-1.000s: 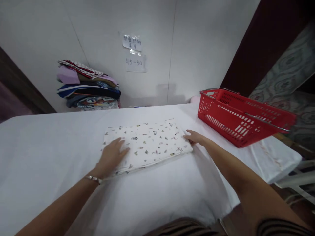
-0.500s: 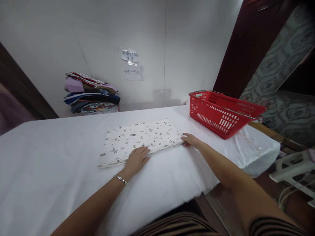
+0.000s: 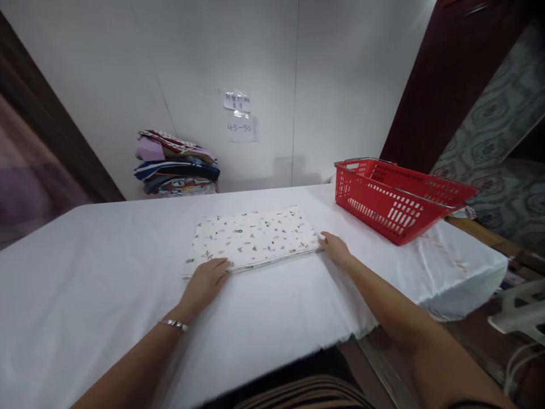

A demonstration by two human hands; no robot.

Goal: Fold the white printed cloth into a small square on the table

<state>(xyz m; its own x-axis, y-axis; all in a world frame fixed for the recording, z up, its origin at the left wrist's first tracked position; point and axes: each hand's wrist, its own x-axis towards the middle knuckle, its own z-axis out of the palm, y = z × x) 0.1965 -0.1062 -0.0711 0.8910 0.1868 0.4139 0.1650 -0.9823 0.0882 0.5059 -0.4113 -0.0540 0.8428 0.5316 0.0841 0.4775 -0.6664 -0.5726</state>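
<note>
A folded white cloth with small printed figures (image 3: 255, 236) lies flat on the white-covered table (image 3: 272, 312). Its near edge shows several layers. My left hand (image 3: 205, 284), with a silver bracelet at the wrist, rests on the near left part of that edge, fingers stretched out over the fabric. At the near right corner is my right hand (image 3: 335, 248), its fingertips touching the cloth's edge; most of its fingers are tucked out of sight, so its grip is unclear.
A red basket (image 3: 395, 199) with metal handles stands on the right of the table. Behind the table's far edge is a stack of folded clothes (image 3: 179, 165) by the wall. A white plastic stool (image 3: 522, 309) stands at the lower right.
My left hand has slid left along the cloth's near edge. My right hand stays at the right corner. The whole view has shifted slightly.
</note>
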